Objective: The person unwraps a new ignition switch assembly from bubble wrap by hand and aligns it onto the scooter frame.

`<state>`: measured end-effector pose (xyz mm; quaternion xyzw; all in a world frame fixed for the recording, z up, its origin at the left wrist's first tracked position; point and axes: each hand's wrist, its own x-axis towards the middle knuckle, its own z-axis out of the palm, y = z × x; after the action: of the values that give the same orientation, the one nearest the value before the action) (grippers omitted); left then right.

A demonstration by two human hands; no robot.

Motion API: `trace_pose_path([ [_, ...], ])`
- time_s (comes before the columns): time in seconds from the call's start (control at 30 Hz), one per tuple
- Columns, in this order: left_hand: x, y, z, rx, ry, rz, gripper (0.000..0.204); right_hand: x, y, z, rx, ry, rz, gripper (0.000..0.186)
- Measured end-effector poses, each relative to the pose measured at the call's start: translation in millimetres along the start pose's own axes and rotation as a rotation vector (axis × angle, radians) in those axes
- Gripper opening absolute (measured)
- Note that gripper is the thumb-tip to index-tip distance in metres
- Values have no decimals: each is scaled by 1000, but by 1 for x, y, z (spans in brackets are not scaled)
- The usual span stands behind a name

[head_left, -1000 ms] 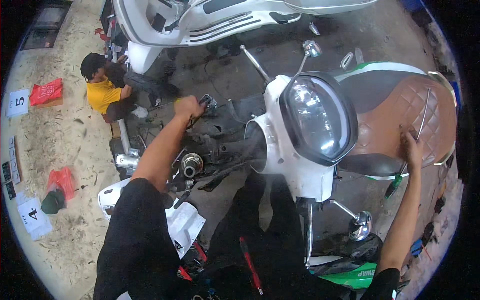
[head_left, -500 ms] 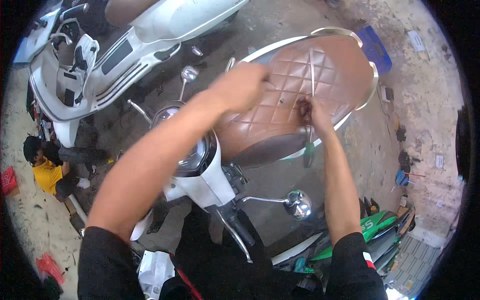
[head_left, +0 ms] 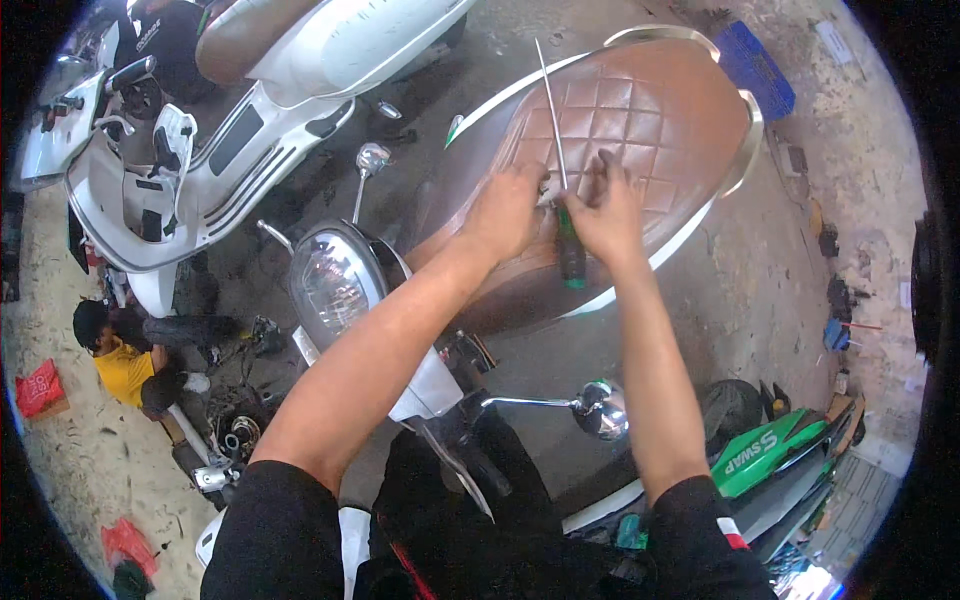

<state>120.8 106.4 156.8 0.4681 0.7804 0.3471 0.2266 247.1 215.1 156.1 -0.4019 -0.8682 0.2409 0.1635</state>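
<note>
Above the diamond-quilted brown scooter seat (head_left: pixel 690 85), the green-handled screwdriver (head_left: pixel 571 245) slants between both hands, shaft pointing away and slightly left; the nearer right hand (head_left: pixel 612 222) grasps it around the collar. Left-hand (head_left: pixel 503 215) fingers curl beside it, contents indistinct.

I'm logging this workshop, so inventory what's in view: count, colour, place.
seat: 1, brown, centre right
screwdriver: 1, green-and-black handle, over seat
headlight: 1, clear, centre left
mirrors: at least 2, chrome, flanking headlight
scooter: 1, white, upper left
co-worker: 1, yellow shirt, left
bags: 2, red, left
crate-like object: 1, blue, upper right
panel: 1, green, lower right
left hand: 1, bare, above seat
right hand: 1, bare, at screwdriver
</note>
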Motion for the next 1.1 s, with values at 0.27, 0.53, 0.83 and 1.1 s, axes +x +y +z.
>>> trace_pose_path([
  [0.27, 1, -2, 5, -19, -15, 3, 43, -26, 0, -2, 99, 40, 2, 47],
  [0.53, -14, 55, -10, -30, -176, 135, 47, -44, 34, -56, 395, 7, 261, 49],
  [0.83, -137, 132, -35, -649, -414, 435, 34, -201, 93, -353, 322, 548, 643, 38],
  [1.1, -145, 25, -104, -385, 33, -450, 28, -233, 68, -370, 191, 201, 553, 41],
])
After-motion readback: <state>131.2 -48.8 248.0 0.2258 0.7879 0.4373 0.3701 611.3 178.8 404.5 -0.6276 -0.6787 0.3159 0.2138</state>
